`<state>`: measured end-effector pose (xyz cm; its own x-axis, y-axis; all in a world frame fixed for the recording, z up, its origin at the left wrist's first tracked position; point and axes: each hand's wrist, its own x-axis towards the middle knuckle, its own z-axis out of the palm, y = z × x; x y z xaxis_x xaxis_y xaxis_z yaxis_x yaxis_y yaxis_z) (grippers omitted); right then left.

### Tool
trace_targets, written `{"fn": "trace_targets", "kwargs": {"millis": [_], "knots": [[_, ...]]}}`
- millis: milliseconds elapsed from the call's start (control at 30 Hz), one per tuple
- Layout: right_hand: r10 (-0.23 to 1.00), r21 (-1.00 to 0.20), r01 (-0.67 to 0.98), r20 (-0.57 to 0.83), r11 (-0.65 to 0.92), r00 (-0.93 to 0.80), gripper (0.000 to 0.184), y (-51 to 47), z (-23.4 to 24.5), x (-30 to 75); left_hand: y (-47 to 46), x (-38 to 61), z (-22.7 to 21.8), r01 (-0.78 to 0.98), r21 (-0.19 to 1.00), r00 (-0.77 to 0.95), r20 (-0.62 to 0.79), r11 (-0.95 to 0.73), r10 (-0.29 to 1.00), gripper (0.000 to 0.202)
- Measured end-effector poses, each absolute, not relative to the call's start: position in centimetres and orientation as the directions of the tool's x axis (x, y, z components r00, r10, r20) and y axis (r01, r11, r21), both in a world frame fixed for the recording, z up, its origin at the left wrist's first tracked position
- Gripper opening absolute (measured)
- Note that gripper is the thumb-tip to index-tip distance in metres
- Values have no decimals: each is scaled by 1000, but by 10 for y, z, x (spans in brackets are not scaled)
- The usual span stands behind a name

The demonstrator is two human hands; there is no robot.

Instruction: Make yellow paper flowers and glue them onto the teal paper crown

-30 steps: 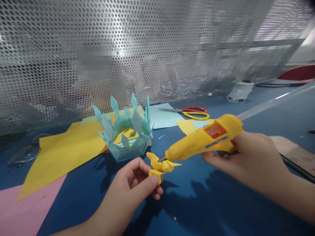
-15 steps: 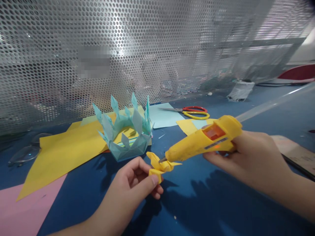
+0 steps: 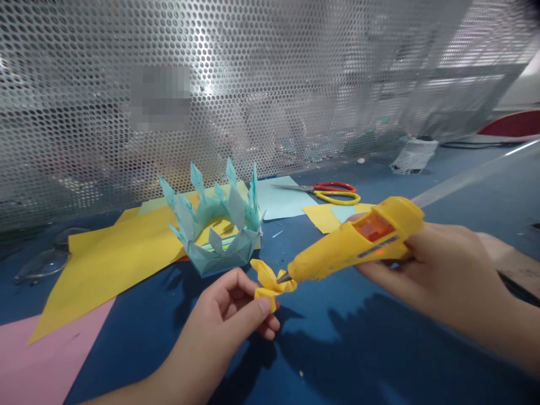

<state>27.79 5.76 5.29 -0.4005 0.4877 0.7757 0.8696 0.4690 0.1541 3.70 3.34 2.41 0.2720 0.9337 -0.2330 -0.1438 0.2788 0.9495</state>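
My left hand [image 3: 236,315] pinches a small folded yellow paper piece [image 3: 266,275] by its near edge, thumb on top. My right hand [image 3: 447,270] is wrapped around the handle of a yellow glue gun [image 3: 354,242], with a small orange light glowing on its side. The gun's metal nozzle points down and left into the middle of the folded paper; whether it touches is hard to tell. A clear glue stick [image 3: 472,174] runs out of the gun's back to the right. Just behind my left hand stands a pale teal paper crown [image 3: 221,256] with pointed tips.
Yellow sheets [image 3: 113,253] and a pink sheet [image 3: 50,354] lie to the left, beside eyeglasses [image 3: 42,264]. Red-and-yellow-handled scissors [image 3: 335,193] rest by a light blue sheet [image 3: 280,199]. A perforated metal screen [image 3: 261,84] borders the blue table [image 3: 337,349] at the back.
The glue gun in my right hand has shifted slightly right, its nozzle moving a little along the folded paper. My left hand has stayed almost still.
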Motion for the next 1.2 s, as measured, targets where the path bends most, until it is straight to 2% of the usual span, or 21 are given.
{"fn": "trace_targets", "kwargs": {"millis": [600, 1200], "knots": [[456, 214, 870, 782, 445, -425, 34, 55, 56, 281, 33, 36, 23, -147, 949, 264, -233, 278, 936, 25], [457, 192, 877, 793, 440, -403, 27, 56, 52, 280, 36, 38, 24, -159, 947, 254, -235, 281, 938, 24]]}}
